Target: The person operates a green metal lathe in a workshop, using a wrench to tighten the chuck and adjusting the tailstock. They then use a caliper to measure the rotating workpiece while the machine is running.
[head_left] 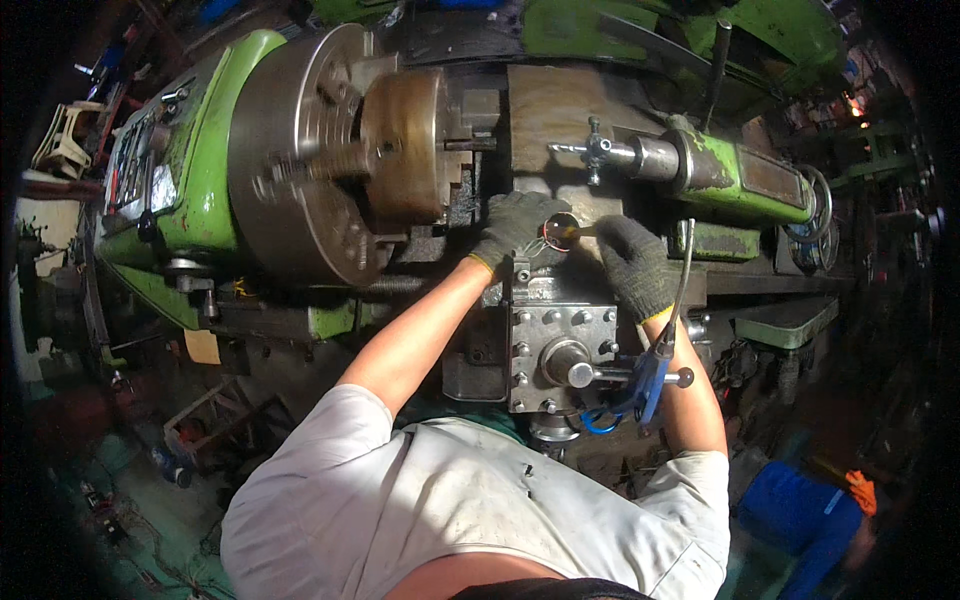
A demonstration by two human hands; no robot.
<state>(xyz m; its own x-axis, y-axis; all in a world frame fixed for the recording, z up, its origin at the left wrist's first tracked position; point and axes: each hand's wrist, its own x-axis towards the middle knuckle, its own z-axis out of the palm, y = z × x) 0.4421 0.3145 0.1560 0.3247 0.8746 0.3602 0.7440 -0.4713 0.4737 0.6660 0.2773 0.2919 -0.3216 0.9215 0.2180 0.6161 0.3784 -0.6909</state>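
Observation:
Both my hands wear dark knitted gloves with yellow cuffs and meet over a lathe's bed, just beyond the square tool post (565, 357). My left hand (513, 228) closes round the side of a small round dark container (562, 232) with a reddish, shiny rim. Opposite it, my right hand (634, 262) is closed at the container's right side, on something thin that its fingers mostly hide. To the left, a short rod (470, 145) sticks out of the chuck (405, 145). A drill bit (566, 149) points at it from the tailstock (735, 175).
A large, blurred faceplate (295, 155) stands behind the chuck. A bent metal nozzle on a blue air gun (652, 385) rises beside my right forearm, near the tool post's lever knob (684, 377). Tools lie on the green headstock (205, 190). A green tray (788, 322) sits at right.

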